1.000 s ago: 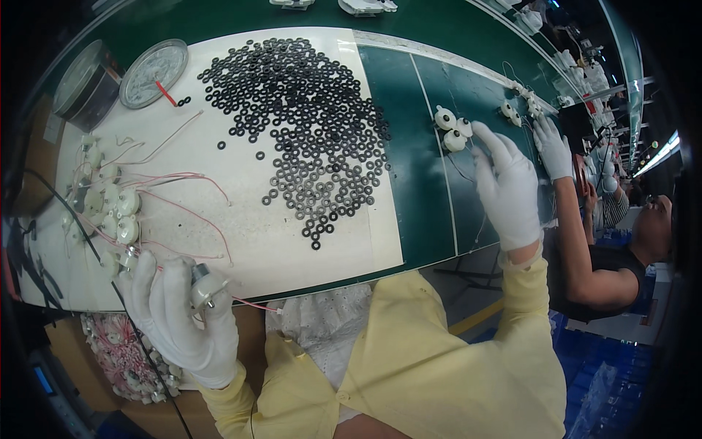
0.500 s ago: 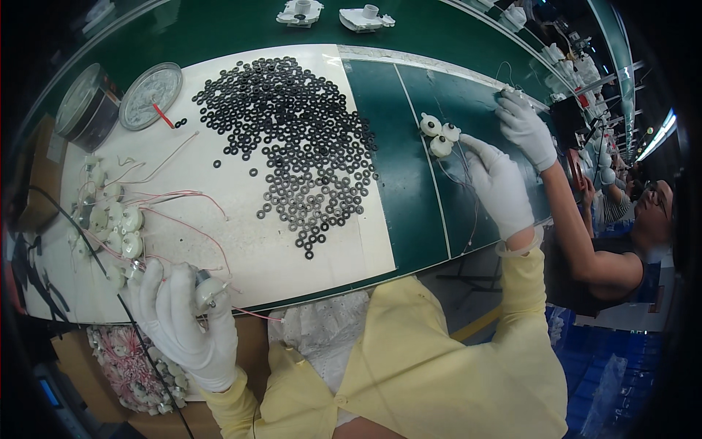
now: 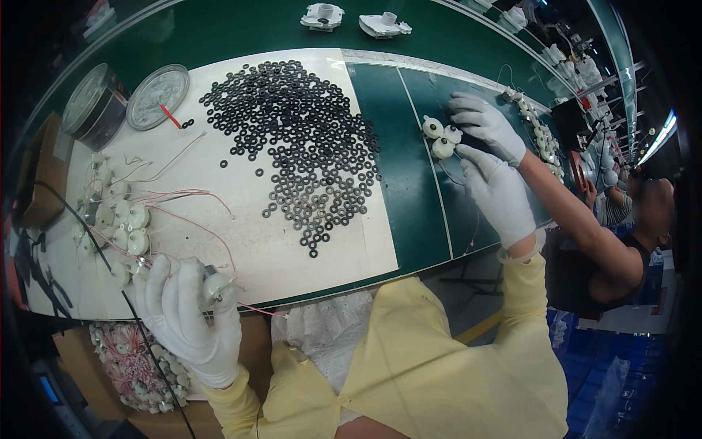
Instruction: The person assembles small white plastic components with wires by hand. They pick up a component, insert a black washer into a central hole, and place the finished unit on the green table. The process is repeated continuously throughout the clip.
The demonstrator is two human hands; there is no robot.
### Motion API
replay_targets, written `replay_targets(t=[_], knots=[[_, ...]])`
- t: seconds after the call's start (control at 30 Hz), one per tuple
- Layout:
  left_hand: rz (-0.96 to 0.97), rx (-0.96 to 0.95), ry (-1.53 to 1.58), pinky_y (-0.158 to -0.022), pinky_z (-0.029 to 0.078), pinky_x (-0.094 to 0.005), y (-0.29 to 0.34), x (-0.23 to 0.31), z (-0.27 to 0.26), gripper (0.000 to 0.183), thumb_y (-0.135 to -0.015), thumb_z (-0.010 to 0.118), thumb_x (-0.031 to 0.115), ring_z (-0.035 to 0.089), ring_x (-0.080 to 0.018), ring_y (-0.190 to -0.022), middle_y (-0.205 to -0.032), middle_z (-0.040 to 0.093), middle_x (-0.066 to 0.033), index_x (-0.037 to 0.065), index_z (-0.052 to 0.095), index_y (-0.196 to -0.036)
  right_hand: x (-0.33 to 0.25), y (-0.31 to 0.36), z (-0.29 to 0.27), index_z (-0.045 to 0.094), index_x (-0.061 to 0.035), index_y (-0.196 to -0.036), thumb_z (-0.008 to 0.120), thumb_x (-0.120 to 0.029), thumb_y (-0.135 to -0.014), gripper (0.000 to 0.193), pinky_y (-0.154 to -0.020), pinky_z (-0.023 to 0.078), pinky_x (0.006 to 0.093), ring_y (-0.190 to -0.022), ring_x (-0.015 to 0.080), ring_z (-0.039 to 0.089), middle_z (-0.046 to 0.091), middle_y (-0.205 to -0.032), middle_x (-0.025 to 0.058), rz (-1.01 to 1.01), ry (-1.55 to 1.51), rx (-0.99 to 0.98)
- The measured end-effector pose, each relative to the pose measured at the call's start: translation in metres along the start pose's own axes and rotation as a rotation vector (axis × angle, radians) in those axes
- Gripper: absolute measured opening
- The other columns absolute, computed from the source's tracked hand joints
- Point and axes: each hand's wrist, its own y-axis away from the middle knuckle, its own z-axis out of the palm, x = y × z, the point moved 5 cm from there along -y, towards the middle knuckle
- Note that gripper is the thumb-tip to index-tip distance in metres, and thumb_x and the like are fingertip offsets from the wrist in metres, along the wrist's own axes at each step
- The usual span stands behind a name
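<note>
Co-worker's hand [image 3: 488, 128] newly beside white parts [image 3: 443, 146], upper right; left grip [image 3: 189, 316] around a motor [image 3: 216, 288], right grip [image 3: 500, 197] half-spread; green counter [image 3: 418, 223].

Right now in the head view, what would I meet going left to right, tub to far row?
Tub → left gloved hand → spread of black rings → three white round parts → right gloved hand → row of white parts.

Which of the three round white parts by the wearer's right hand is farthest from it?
The upper-left part; the other two sit closer to the right hand.
</note>
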Motion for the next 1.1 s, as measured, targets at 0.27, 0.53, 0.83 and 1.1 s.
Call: replay_targets(t=[0.27,0.53,0.83,1.1], knots=[[0.035,0.006,-0.005,-0.110,0.041,-0.0585,-0.001,0.003,-0.004,0.031,-0.097,0.069,0.026,0.059,-0.0354,-0.121,-0.105,0.066,-0.0097,0.003,0.066,-0.118,-0.013,0.006,-0.004,0.073,-0.0008,-0.118,0.064,-0.010,-0.097,0.024,-0.073,0.055,0.0386,-0.079,0.0311,0.073,0.074,-0.095,0.0187,0.019,-0.168,0.010],[0.049,-0.006,0.012,-0.109,0.042,-0.0597,-0.001,0.003,-0.004,0.034,-0.096,0.070,0.029,0.059,-0.0359,-0.119,-0.104,0.066,-0.0088,0.004,0.066,-0.118,-0.017,-0.031,-0.006,0.056,0.0024,-0.141,0.076,-0.037,-0.090,0.067,-0.096,0.053,0.0432,-0.111,0.0400,0.066,0.065,-0.126,0.0247,-0.334,0.054,0.223],[0.059,-0.001,-0.013,-0.109,0.041,-0.0587,-0.003,0.006,-0.005,0.038,-0.089,0.075,0.030,0.059,-0.0354,-0.118,-0.102,0.065,-0.0070,0.005,0.068,-0.116,-0.002,-0.075,0.053,0.062,-0.0128,-0.138,0.078,-0.053,-0.083,0.070,-0.094,0.052,0.0431,-0.112,0.0376,0.064,0.061,-0.134,0.0203,-0.534,0.223,0.049],[0.055,-0.023,0.026,-0.110,0.039,-0.0573,0.002,0.003,0.004,0.039,-0.086,0.077,0.030,0.059,-0.0347,-0.118,-0.103,0.066,-0.0044,0.008,0.068,-0.117,-0.011,-0.065,0.053,0.073,-0.0106,-0.102,0.084,-0.031,-0.077,0.034,-0.077,0.055,0.0425,-0.087,0.0322,0.069,0.069,-0.101,0.0101,-0.485,0.117,0.151]])
